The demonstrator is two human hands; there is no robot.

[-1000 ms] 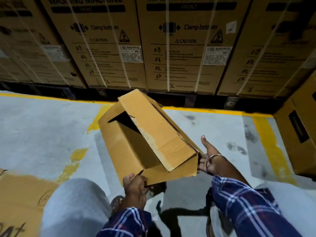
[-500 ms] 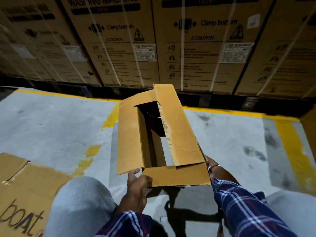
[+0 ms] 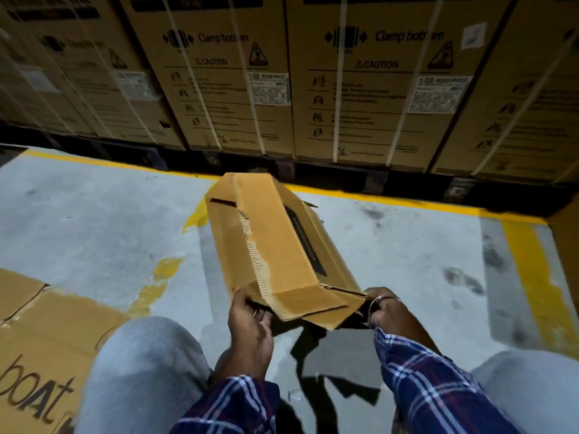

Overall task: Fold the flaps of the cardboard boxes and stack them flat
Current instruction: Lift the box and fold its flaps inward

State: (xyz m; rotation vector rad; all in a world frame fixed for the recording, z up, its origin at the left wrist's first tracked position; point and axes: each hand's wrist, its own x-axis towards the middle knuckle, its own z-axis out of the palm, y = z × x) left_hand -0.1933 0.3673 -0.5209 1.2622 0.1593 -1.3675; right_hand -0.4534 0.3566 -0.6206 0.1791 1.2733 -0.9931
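Note:
A long brown cardboard box (image 3: 275, 242) hangs in the air in front of me, its far end pointing away toward the wall. Its top flaps lie folded almost flat over the opening, with a torn tape strip down the seam. My left hand (image 3: 250, 324) grips the near left corner, thumb on top. At the near right corner my right hand (image 3: 387, 308) holds the end flap, fingers curled round the edge, a metal bangle on the wrist.
A flattened carton marked "boat" (image 3: 34, 346) lies on the floor at lower left. Strapped washing-machine cartons (image 3: 360, 83) on dark pallets wall off the far side. Yellow floor lines (image 3: 532, 270) run behind and to the right. My grey-trousered knees (image 3: 141, 371) flank the box.
The open gap in the box top has closed as the long flap came down flat. The box tilted away from me and my right hand moved to the near right corner.

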